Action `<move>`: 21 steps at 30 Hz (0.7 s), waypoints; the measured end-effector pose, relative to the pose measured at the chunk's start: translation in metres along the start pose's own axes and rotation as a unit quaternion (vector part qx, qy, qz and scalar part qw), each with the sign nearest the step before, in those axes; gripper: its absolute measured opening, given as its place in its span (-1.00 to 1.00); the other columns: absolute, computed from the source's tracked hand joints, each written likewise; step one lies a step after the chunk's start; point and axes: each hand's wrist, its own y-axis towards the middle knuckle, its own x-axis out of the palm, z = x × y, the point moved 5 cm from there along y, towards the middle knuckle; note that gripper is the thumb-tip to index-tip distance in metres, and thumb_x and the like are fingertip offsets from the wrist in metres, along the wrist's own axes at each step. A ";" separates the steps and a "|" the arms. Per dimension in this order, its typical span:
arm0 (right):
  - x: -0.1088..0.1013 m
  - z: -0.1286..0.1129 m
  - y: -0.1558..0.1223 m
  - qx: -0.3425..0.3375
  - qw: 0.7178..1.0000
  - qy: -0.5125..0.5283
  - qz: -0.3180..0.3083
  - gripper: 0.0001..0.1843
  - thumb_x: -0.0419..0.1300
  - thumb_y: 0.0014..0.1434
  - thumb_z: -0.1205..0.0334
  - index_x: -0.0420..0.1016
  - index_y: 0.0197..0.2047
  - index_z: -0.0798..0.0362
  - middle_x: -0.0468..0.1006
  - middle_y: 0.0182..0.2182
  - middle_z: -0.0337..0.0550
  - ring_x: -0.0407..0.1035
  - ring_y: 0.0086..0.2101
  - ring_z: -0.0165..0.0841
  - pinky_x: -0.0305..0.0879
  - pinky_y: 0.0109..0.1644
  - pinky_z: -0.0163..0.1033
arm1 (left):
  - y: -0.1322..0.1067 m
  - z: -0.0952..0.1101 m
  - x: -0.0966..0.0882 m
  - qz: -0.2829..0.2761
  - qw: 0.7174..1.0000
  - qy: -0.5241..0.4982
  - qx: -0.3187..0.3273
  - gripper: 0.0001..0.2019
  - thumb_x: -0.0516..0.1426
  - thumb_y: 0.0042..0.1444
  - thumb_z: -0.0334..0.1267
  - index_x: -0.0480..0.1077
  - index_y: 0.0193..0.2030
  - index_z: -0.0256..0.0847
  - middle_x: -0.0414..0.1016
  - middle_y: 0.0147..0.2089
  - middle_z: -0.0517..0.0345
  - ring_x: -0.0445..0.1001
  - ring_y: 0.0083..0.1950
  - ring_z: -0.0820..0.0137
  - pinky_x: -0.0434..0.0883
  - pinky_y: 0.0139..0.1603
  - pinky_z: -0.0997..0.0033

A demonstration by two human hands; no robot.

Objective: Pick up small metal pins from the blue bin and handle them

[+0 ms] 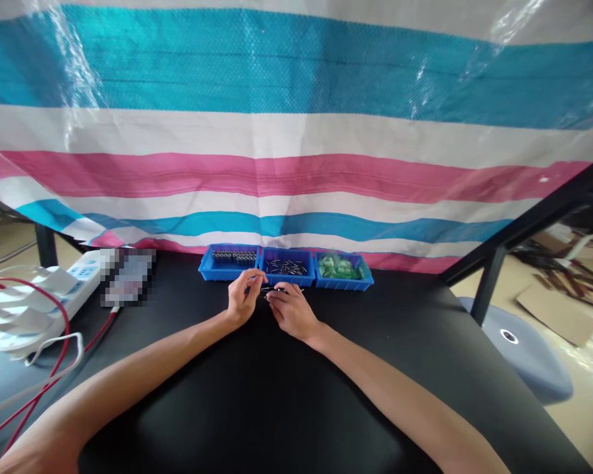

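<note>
Currently, over the black tabletop (257, 395), left hand (242, 299) pinches a small dark part (248, 289); right hand (292, 311) grips a slim dark piece (281, 289). Joined or separate, can't tell; looks mid-handling. Beyond, stock left: dark cylinders (234, 255) in left bin (227, 272), metal pins (291, 268) in middle bin (307, 280), green packets (340, 267) in right bin (343, 284).

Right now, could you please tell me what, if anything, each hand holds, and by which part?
The left hand and right hand seem to pinch small, slender, dark pieces; the gripped part cannot be told.
</note>
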 end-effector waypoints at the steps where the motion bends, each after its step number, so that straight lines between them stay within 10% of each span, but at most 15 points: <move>1: -0.001 0.000 0.000 0.004 1.000 -0.003 0.005 -0.77 0.08 0.22 0.40 0.51 -0.11 0.09 0.58 -0.20 -0.03 0.25 -0.01 -0.17 0.21 -0.05 -0.08 | 0.000 0.000 0.000 0.000 1.000 -0.003 -0.003 -0.81 0.02 0.24 -0.18 0.36 -0.18 -0.24 0.47 -0.33 0.12 0.39 -0.50 0.57 0.37 -0.51 0.61; 21: -0.002 -0.002 0.000 0.014 0.999 -0.029 0.006 -0.72 0.09 0.23 0.36 0.49 -0.02 0.05 0.53 -0.14 -0.01 0.21 -0.01 -0.14 0.19 -0.05 -0.04 | 0.000 -0.002 0.000 -0.022 1.000 -0.014 -0.011 -0.82 0.04 0.23 -0.18 0.36 -0.16 -0.23 0.44 -0.38 0.15 0.38 -0.50 0.55 0.37 -0.50 0.60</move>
